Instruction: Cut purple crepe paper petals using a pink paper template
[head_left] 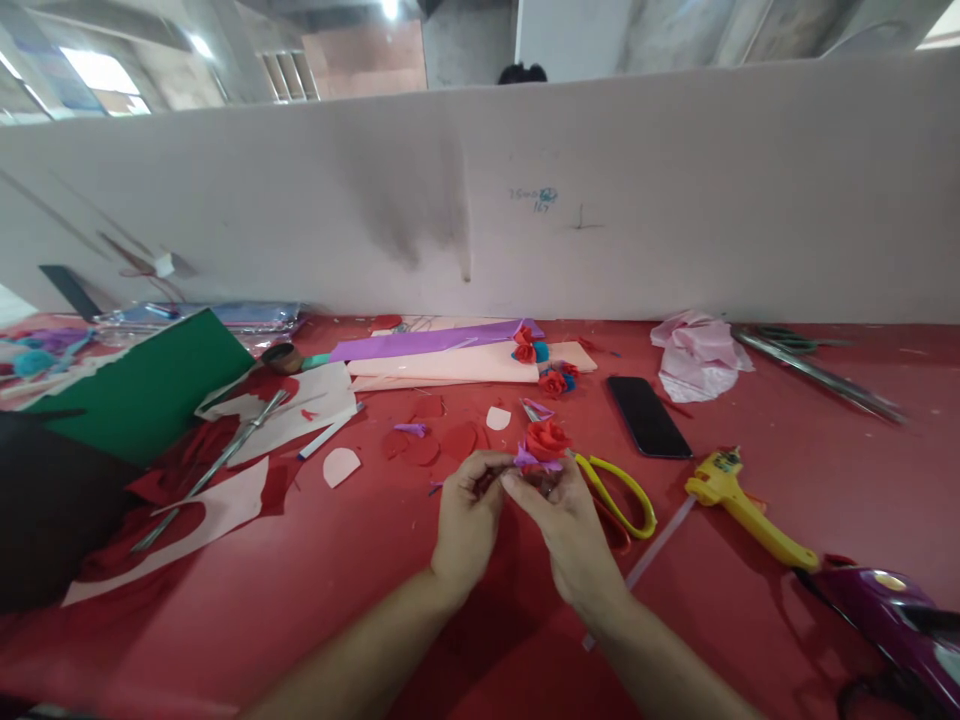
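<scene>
Between my two hands is a red paper flower (547,438) with purple pieces (527,460) at its base. My left hand (471,520) is closed, its thumb and fingers pinched at the lower left of the flower. From the right, my right hand (566,525) closes round the base, thumb reaching across to the left fingertips. The exact grip under the flower is hidden by the fingers. Just right of my right hand lie yellow-handled scissors (626,495). Red paper petals (421,447) and a pale pink petal (498,418) lie beyond my left hand.
At right are a yellow glue gun (739,510) with a clear glue stick, a black phone (646,417), crumpled pink paper (697,355) and a purple appliance (885,610). Paper strips (435,365) and small red flowers lie behind. A white panel (300,210) borders the red table (337,610).
</scene>
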